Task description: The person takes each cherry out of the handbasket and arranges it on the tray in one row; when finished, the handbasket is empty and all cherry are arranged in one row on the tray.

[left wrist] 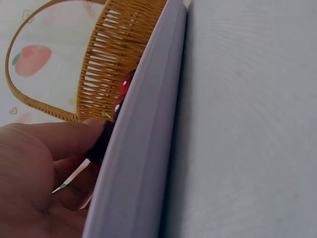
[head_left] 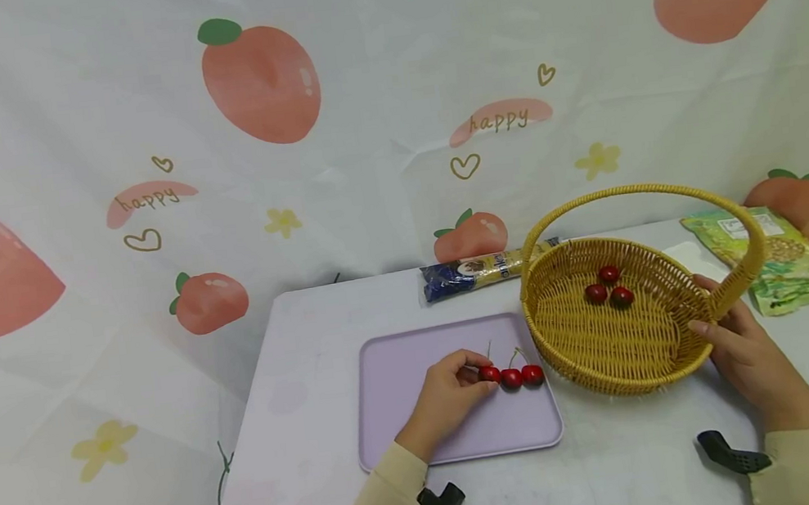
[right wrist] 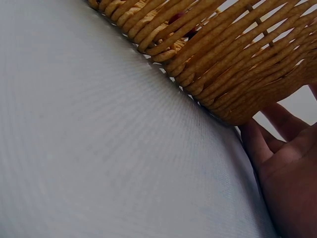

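Note:
Three red cherries with stems lie in a row on a lilac tray (head_left: 405,400). My left hand (head_left: 449,396) pinches the leftmost cherry (head_left: 489,374) between thumb and fingers; the middle cherry (head_left: 511,379) and right cherry (head_left: 533,376) sit beside it. In the left wrist view, the tray's rim (left wrist: 143,129) partly hides the fruit. A yellow woven basket (head_left: 569,342) with a tall handle stands just right of the tray, with three more cherries (head_left: 621,297) inside. My right hand (head_left: 748,352) holds the basket's right side, thumb over the rim and fingers outside.
Behind the tray lies a blue-and-yellow packet (head_left: 466,275), partly behind the basket. Green packages (head_left: 783,262) lie at the back right. A printed cloth (head_left: 367,182) hangs behind the white table (head_left: 299,379). Black pieces (head_left: 441,501) sit at both wrists.

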Tool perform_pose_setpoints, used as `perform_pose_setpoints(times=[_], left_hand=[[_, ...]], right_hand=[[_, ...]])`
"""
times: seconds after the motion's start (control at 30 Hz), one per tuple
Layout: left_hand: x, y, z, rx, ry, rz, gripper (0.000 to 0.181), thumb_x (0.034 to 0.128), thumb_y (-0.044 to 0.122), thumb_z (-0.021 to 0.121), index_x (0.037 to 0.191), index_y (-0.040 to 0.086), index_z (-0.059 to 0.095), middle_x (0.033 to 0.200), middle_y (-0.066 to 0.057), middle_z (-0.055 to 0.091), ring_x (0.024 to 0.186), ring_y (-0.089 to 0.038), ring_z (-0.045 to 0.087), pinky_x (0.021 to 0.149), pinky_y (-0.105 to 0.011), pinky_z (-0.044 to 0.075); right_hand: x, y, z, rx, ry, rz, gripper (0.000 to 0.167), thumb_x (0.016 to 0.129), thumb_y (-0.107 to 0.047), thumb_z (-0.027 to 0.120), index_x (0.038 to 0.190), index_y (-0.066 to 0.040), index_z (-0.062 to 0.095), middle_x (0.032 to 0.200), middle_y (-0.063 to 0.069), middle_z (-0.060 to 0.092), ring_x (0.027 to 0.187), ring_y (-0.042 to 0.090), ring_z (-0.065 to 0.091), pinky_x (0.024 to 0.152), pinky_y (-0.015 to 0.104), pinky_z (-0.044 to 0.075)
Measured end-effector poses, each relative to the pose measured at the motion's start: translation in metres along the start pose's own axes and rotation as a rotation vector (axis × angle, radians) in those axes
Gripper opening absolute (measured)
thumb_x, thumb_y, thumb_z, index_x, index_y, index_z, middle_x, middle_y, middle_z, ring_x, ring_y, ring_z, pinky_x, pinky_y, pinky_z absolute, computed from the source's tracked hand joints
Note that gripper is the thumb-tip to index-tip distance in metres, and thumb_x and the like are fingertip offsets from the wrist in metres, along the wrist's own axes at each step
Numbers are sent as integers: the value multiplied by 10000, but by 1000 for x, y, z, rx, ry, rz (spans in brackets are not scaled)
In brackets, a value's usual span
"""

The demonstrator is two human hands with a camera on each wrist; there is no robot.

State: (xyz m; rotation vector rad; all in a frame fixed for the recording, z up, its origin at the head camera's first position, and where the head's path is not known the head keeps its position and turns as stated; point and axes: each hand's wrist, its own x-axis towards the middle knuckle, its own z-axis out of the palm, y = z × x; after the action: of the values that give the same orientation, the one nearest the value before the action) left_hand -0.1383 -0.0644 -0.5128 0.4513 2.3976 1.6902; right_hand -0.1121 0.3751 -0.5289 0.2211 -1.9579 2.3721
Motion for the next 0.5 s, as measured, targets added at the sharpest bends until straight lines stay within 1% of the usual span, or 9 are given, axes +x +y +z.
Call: perform_pose_setpoints(times=[0.13, 0.23, 0.43, 0.5], left_hand=[[-1, -3, 0, 69, -17, 20, 209, 936, 76, 879, 1121, 129, 796, 982, 92, 749, 855, -83, 661, 720, -264, 522], [-2, -4, -1, 109, -17, 30, 207, 937, 82, 879, 1119, 132, 797, 984, 93, 752, 837, -69, 643, 702, -263, 501], [-3, -6, -1, 158, -19, 53, 201, 929, 94, 892, 1104, 115, 796, 988, 66, 755, 796, -55, 604, 676, -259, 487], [-3, -7, -1, 167, -20, 52, 198, 931, 107, 894, 1103, 116, 798, 993, 64, 756, 789, -54, 599, 674, -254, 485]], right_hand=[[1, 0, 0, 4, 3, 1, 718, 1133, 22, 448, 1752, -276, 241, 1690, 35, 228, 1495, 146, 285, 1194, 186, 193], [2, 0, 0, 11, 11, 1, 715, 1129, 31, 448, 1749, -264, 250, 1676, 25, 251, 1484, 148, 297, 1184, 183, 218], [2, 1, 0, 44, 6, -9, 719, 1122, 55, 436, 1747, -255, 262, 1631, -14, 327, 1448, 113, 350, 1170, 183, 232], [1, 1, 0, 56, 7, -11, 718, 1122, 62, 432, 1746, -251, 266, 1618, -27, 349, 1434, 96, 370, 1166, 186, 234]])
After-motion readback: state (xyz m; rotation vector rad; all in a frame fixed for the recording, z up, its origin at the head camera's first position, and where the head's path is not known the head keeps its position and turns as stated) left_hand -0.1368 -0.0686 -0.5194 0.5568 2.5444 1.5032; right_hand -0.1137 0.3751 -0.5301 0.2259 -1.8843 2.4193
